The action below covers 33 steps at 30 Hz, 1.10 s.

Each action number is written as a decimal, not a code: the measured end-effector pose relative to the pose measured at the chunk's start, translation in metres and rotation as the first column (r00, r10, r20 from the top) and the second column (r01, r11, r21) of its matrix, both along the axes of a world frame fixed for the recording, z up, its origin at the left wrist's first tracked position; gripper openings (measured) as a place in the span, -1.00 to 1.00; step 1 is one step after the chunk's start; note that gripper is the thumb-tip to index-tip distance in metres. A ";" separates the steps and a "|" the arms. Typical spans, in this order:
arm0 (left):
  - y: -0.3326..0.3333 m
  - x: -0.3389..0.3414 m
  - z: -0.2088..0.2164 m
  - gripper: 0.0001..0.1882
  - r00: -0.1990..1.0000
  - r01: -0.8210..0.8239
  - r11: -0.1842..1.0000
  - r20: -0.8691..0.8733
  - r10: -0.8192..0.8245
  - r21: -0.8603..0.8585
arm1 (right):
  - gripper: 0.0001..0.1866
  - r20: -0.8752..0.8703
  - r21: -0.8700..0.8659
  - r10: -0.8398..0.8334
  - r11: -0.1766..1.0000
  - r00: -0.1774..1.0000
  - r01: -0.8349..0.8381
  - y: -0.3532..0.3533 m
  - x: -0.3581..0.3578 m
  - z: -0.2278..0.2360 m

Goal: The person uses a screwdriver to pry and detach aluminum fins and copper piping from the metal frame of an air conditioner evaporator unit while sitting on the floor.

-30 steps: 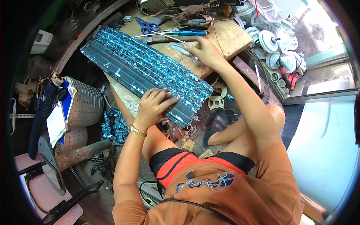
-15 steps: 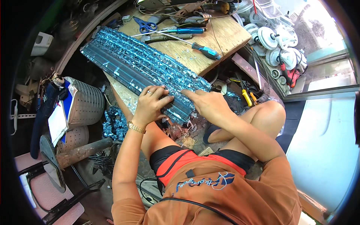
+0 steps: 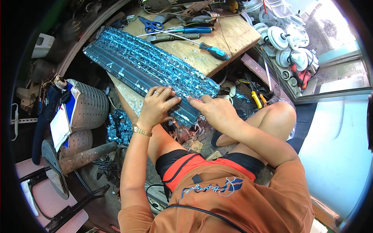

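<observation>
A long finned coil (image 3: pixel 128 77), like one from an air conditioner, lies slantwise across the corner of the wooden bench. Its far strip is torn into shiny blue metal shreds, while the near strip is dark and smoother. Near its right end my left hand (image 3: pixel 157 105) grips the near edge, fingers on top and thumb underneath. Just to the right, my right hand (image 3: pixel 215 110) is closed, its fingertips pressed together at the coil's surface. A bit of red shows at those fingertips; what they hold cannot be made out.
On the wooden bench (image 3: pixel 233 37) lie a blue-handled screwdriver (image 3: pixel 214 51), blue scissors (image 3: pixel 150 25) and several pliers. Blue shreds (image 3: pixel 119 126) are heaped below, left of my leg. A perforated metal drum (image 3: pixel 91 105) stands at left, a hammer-like tool (image 3: pixel 83 158) nearer. White pulleys (image 3: pixel 278 39) sit far right.
My right hand's fingers have curled in from a more stretched pose, and red now shows at their tips. The left hand stays on the coil's edge, shifted very slightly.
</observation>
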<state>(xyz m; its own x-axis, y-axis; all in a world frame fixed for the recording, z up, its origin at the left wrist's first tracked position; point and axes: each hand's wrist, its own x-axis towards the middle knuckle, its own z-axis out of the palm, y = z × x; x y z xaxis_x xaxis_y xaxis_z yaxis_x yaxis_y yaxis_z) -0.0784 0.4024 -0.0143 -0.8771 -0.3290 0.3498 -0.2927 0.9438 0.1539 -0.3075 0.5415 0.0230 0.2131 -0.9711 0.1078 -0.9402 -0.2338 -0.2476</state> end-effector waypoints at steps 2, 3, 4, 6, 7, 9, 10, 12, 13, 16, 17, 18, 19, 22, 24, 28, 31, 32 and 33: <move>0.000 0.000 0.001 -0.28 1.000 -0.014 1.000 0.010 0.014 -0.011 | -0.52 0.017 0.037 -0.007 0.999 1.000 0.006 0.001 -0.001 0.000; 0.000 0.001 0.000 -0.28 1.000 -0.017 1.000 0.010 0.017 -0.013 | -0.52 0.017 0.035 -0.004 0.999 1.000 0.004 0.003 -0.002 0.000; 0.001 0.001 -0.003 -0.24 1.000 -0.022 1.000 -0.010 0.022 0.005 | -0.52 0.002 0.057 -0.010 0.998 1.000 0.010 0.007 -0.003 0.001; 0.002 0.002 -0.005 -0.20 0.999 -0.028 0.999 -0.029 0.029 0.025 | -0.51 -0.012 0.080 -0.014 0.997 1.000 0.015 0.012 -0.001 0.000; 0.002 0.003 -0.005 -0.20 0.999 -0.034 0.999 -0.023 0.035 0.028 | -0.52 -0.036 0.083 -0.030 0.996 0.999 0.033 0.013 0.001 -0.002; 0.002 0.003 -0.003 -0.21 0.999 -0.037 0.999 -0.019 0.038 0.025 | -0.52 -0.063 0.079 -0.049 0.995 0.997 0.054 0.013 0.002 -0.002; 0.003 0.002 -0.003 -0.21 0.999 -0.036 0.999 -0.018 0.036 0.034 | -0.52 -0.048 0.092 -0.052 0.994 0.997 0.057 0.014 0.001 -0.001; 0.004 0.002 -0.003 -0.22 0.999 -0.039 0.998 -0.017 0.040 0.040 | -0.52 -0.032 0.102 -0.050 0.993 0.998 0.054 0.014 0.001 0.001; 0.004 0.001 -0.003 -0.22 0.999 -0.041 0.998 -0.018 0.041 0.042 | -0.53 -0.022 0.129 -0.079 0.988 0.997 0.081 0.015 0.001 0.004; 0.004 0.000 0.000 -0.21 0.999 -0.044 0.998 -0.010 0.044 0.047 | -0.55 0.108 0.131 -0.134 0.984 0.985 0.120 0.014 -0.007 -0.003; 0.006 0.001 0.000 -0.20 0.999 -0.051 0.997 0.006 0.051 0.057 | -0.57 0.234 0.114 -0.151 0.985 0.960 0.127 0.010 -0.007 -0.001; 0.006 0.001 0.001 -0.20 0.999 -0.051 0.997 0.005 0.051 0.059 | -0.59 0.279 0.135 -0.188 0.979 0.942 0.155 0.009 -0.008 0.003; 0.005 0.002 0.001 -0.17 0.998 -0.057 0.996 0.017 0.056 0.067 | -0.59 0.278 0.136 -0.189 0.978 0.942 0.156 0.007 -0.012 0.009; 0.010 0.002 0.005 -0.13 0.996 -0.073 0.994 0.059 0.069 0.078 | -0.59 0.367 0.125 -0.238 0.970 0.899 0.206 0.004 -0.023 0.017; 0.011 -0.002 0.006 -0.09 0.993 -0.087 0.994 0.082 0.081 0.071 | -0.62 0.321 0.119 -0.257 0.966 0.912 0.230 0.010 -0.026 0.000; 0.009 0.002 0.000 -0.07 0.993 -0.085 0.995 0.086 0.081 0.051 | -0.58 0.167 0.264 -0.269 0.939 0.949 0.220 0.021 -0.013 -0.009; 0.011 0.000 0.001 -0.07 0.994 -0.081 0.995 0.085 0.076 0.055 | -0.44 0.081 0.277 -0.223 0.941 0.972 0.192 0.017 -0.002 -0.005; 0.010 0.001 0.000 -0.07 0.993 -0.081 0.995 0.087 0.076 0.055 | -0.38 0.008 0.272 -0.193 0.945 0.981 0.184 0.015 0.001 -0.004; 0.010 0.001 0.000 -0.07 0.993 -0.079 0.995 0.087 0.074 0.055 | -0.38 0.011 0.272 -0.193 0.945 0.981 0.183 0.014 0.003 -0.002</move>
<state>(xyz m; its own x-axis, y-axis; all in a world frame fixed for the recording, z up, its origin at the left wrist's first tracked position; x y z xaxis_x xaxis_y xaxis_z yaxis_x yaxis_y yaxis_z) -0.0778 0.4120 -0.0143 -0.8741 -0.4141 0.2539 -0.3781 0.9082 0.1796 -0.3048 0.5558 0.0214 0.0245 -0.9871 -0.1581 -0.9497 0.0264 -0.3121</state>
